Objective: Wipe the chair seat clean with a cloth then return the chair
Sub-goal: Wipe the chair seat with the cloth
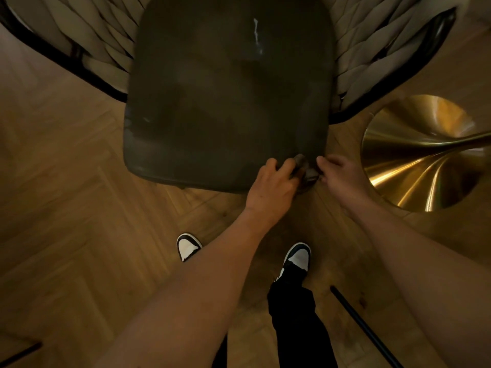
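Note:
A dark cushioned chair seat (228,102) fills the upper middle of the view, with woven beige armrests (377,49) on both sides and a pale streak (256,33) near its back. At the seat's front right corner a small crumpled dark cloth (304,168) sits between my two hands. My left hand (273,187) grips the cloth from the left, fingers curled over the seat edge. My right hand (340,173) pinches the cloth's right side.
A shiny brass cone-shaped table base (419,155) stands right of the chair, close to my right hand. Herringbone wood floor (79,208) surrounds the chair. My two shoes (297,258) stand below. A thin black rod (364,325) lies at lower right.

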